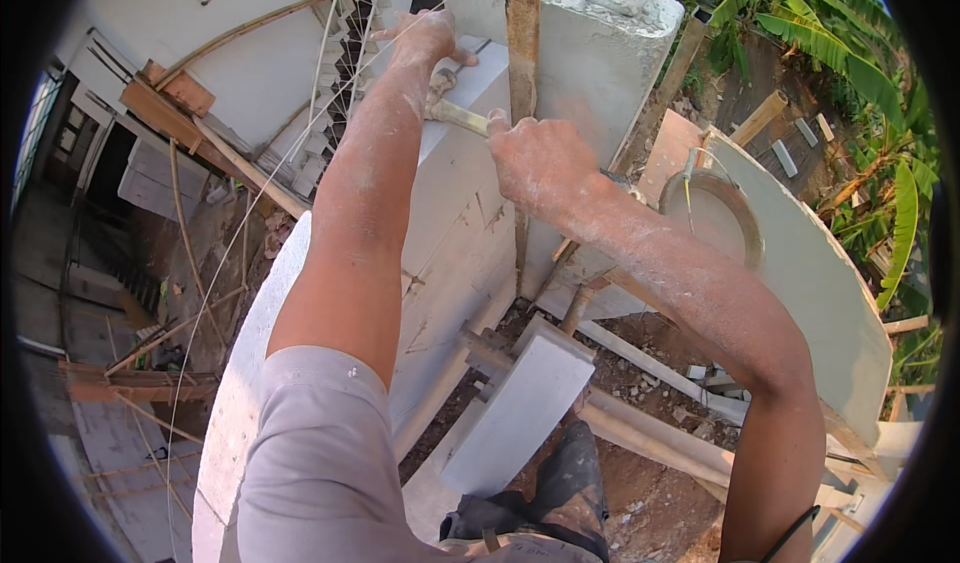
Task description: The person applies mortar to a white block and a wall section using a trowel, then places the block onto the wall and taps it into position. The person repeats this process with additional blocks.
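My right hand (543, 166) is closed round the pale handle of a hammer (460, 115). The hammer's dusty head is over the top of a white lightweight block (482, 75) in the wall. Beyond it, my left hand (424, 39) lies at the far end of that block, fingers apart and thumb stretched toward the hammer side. Whitish dust covers both hands and forearms. A rusty upright bar (522, 38) stands against the block's right side.
A thin string line (262, 198) crosses on the left. Behind the wall rises a grey concrete column (600, 48). A round pan (712, 218) sits on a board at right. Below, a loose white block (520, 403) rests on timbers. Banana plants (830, 43) grow at far right.
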